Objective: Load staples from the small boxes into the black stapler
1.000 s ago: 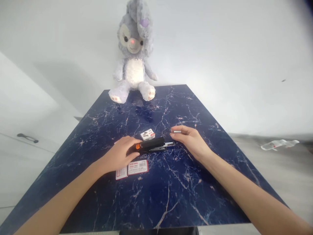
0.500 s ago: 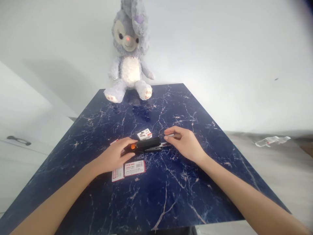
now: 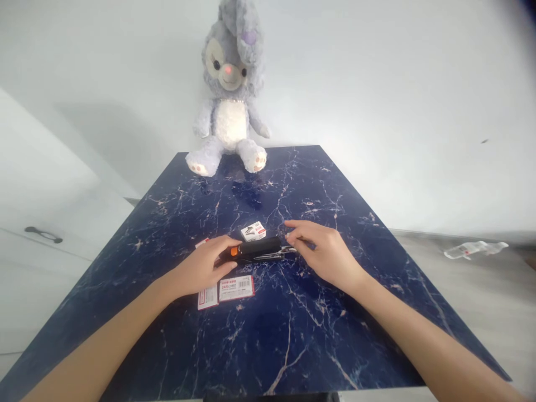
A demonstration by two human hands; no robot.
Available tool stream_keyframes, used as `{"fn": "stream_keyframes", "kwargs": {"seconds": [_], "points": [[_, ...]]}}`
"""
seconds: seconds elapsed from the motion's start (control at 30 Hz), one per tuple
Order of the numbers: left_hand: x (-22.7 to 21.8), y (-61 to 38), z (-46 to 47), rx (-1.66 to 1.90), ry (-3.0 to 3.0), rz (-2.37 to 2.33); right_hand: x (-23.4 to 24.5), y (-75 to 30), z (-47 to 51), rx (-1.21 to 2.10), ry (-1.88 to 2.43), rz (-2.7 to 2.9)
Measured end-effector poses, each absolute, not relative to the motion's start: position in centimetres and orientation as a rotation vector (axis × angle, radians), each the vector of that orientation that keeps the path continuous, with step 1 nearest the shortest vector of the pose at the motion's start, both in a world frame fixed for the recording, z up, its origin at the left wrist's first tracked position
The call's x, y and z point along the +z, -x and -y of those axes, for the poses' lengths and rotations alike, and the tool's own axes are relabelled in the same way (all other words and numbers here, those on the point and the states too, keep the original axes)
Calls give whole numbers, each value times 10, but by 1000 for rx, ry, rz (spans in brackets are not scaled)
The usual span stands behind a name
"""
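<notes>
A black stapler (image 3: 262,245) with an orange end lies across the middle of the table. My left hand (image 3: 205,266) is closed on its orange end, thumb on the near side and fingers on the far side. At the other end, a metal part sticks out toward my right hand (image 3: 324,248). The right thumb and index finger are pinched together there; whatever small thing sits between them is mostly hidden. Just behind the stapler is a small white and red box (image 3: 253,230). A flat white card with red edges (image 3: 237,287) lies in front of it.
The dark blue marble-patterned table (image 3: 288,324) carries a grey plush rabbit (image 3: 231,120) at its far edge, against the wall. Another red-edged card (image 3: 208,297) is partly under my left hand. Beyond the right edge, a clear plastic item (image 3: 475,249) lies on the floor.
The view has shifted slightly, so everything sits a little further right. My right fingertips have lowered toward the stapler's protruding metal part. The left hand keeps its hold.
</notes>
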State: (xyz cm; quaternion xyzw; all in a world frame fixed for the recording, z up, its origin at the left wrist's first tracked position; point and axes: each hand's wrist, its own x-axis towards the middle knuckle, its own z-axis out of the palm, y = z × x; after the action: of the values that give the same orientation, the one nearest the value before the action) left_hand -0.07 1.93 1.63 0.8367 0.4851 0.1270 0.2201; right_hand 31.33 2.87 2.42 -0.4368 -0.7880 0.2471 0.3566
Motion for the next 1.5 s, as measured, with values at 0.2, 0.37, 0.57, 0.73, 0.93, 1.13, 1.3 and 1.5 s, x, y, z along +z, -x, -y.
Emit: {"fn": "stream_keyframes", "kwargs": {"seconds": [0.2,0.37,0.57,0.73,0.93,1.13,1.3,1.5], "points": [[16,1,-20,346,-2304,-1331,29,-314,-31,1073,1200,1761],[14,1,-21,349,-2294,-1330,30,-317,-36,1039,1242,1779],[13,2,-21,338,-2289,-1342,19,-319,-46,1172,1249,1873],[13,4,-19,333,-2302,-1327,9,-319,-49,1301,1285,1847],[6,10,-22,376,-2372,-1332,10,-314,-47,1333,1281,1834],[1,14,-25,413,-2405,-1318,5,-311,-48,1357,1283,1831],[0,14,-25,441,-2416,-1324,-1,-313,-49,1356,1287,1815],[0,13,-24,458,-2417,-1342,5,-312,-45,1275,1291,1905]]}}
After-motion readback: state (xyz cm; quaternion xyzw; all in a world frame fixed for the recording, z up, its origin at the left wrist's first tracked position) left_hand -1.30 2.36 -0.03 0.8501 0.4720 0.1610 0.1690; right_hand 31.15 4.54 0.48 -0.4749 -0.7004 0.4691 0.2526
